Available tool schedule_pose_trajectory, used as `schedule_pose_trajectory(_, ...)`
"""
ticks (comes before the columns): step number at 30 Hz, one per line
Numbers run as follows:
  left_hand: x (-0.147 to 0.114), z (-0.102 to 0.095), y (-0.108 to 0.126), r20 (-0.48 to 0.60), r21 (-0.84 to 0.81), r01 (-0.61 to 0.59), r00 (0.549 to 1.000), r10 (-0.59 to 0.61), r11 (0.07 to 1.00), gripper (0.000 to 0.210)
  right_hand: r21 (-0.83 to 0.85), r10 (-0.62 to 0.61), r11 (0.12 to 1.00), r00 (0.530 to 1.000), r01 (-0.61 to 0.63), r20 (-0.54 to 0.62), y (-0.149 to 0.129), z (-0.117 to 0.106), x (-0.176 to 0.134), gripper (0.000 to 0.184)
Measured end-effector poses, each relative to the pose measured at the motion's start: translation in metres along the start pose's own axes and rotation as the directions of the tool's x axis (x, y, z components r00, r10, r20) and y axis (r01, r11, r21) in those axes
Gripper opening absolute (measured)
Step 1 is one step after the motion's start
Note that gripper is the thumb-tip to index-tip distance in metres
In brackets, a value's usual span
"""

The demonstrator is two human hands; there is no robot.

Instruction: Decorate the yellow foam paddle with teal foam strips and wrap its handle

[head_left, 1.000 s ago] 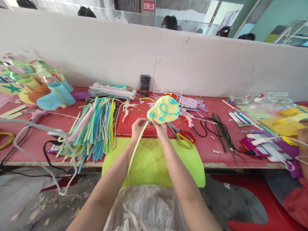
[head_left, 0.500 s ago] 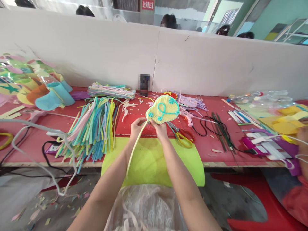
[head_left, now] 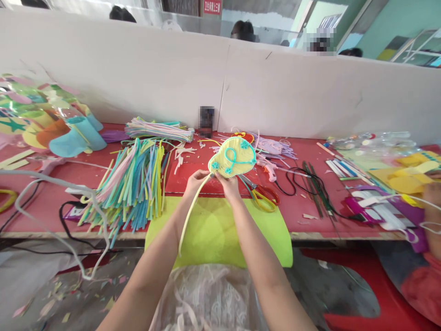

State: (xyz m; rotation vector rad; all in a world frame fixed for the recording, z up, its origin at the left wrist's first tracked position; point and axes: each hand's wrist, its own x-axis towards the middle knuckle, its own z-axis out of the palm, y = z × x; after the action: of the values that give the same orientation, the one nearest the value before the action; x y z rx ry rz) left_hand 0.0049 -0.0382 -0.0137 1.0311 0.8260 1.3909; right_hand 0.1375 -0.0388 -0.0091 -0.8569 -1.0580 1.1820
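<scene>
Above the middle of the table I hold a pear-shaped piece (head_left: pixel 222 159) made of pale yellow pipe cleaners laid side by side. Teal flowers and a looping teal line decorate its face. My left hand (head_left: pixel 197 180) pinches its lower left end, where a long yellow pipe cleaner (head_left: pixel 189 216) hangs down in a curve. Closed on the lower edge is my right hand (head_left: pixel 227 184), with its fingertips partly hidden by the piece. Beneath my forearms lies a lime-green sheet (head_left: pixel 220 230). Scissors (head_left: pixel 264 198) with yellow and red handles rest just right of my right hand.
A large bundle of pipe cleaners (head_left: pixel 129 184) spreads at left, with another bundle (head_left: pixel 160 130) behind. A pink glue gun (head_left: pixel 270 172) and black cord (head_left: pixel 315 186) lie at right. Felt-wrapped bottles (head_left: pixel 77 133) stand far left. Another person's arm (head_left: pixel 432 211) reaches in at right.
</scene>
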Motion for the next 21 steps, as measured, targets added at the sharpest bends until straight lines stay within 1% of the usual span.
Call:
schedule_pose_trajectory(2,0.0,-0.002,-0.002,0.02,-0.053,0.037,0.999,-0.036,0.998,0.033,-0.003,0.013,1.0,1.0,-0.013,0.011,-0.002,0.0,-0.001,0.042)
schedule_pose_trajectory(6,-0.001,-0.003,-0.003,0.024,-0.131,0.1,0.995,-0.097,0.986,0.031,0.022,0.003,1.0,0.999,-0.004,0.04,-0.006,0.001,-0.003,0.041)
schedule_pose_trajectory(9,-0.001,-0.003,-0.004,0.038,-0.128,0.12,0.992,-0.116,0.984,0.031,0.024,0.0,1.0,0.998,-0.001,0.055,-0.01,0.002,-0.004,0.041)
schedule_pose_trajectory(11,-0.002,-0.002,-0.002,0.041,-0.096,0.098,0.995,-0.094,0.991,0.031,0.031,0.004,0.999,0.998,-0.006,0.06,-0.011,0.003,-0.005,0.04)
schedule_pose_trajectory(12,-0.002,-0.001,-0.001,0.039,-0.065,0.064,0.997,-0.062,0.996,0.031,0.033,0.008,0.999,0.998,-0.009,0.054,-0.011,0.003,-0.005,0.04)
schedule_pose_trajectory(14,-0.002,0.002,0.003,0.033,0.036,-0.04,0.999,0.039,0.999,0.03,0.025,0.015,1.0,1.0,-0.016,0.025,-0.012,0.003,-0.005,0.041)
schedule_pose_trajectory(16,-0.004,0.005,0.008,0.018,0.176,-0.162,0.987,0.161,0.971,0.029,0.002,0.009,1.0,1.0,-0.009,-0.016,-0.012,0.002,-0.004,0.042)
schedule_pose_trajectory(19,-0.009,0.011,0.016,-0.01,0.389,-0.299,0.944,0.329,0.871,0.024,-0.036,-0.028,0.999,0.998,0.026,-0.057,-0.012,0.0,-0.003,0.041)
schedule_pose_trajectory(21,-0.013,0.014,0.019,-0.012,0.477,-0.354,0.913,0.409,0.804,0.019,-0.048,-0.043,0.998,0.997,0.04,-0.056,-0.011,-0.001,-0.002,0.041)
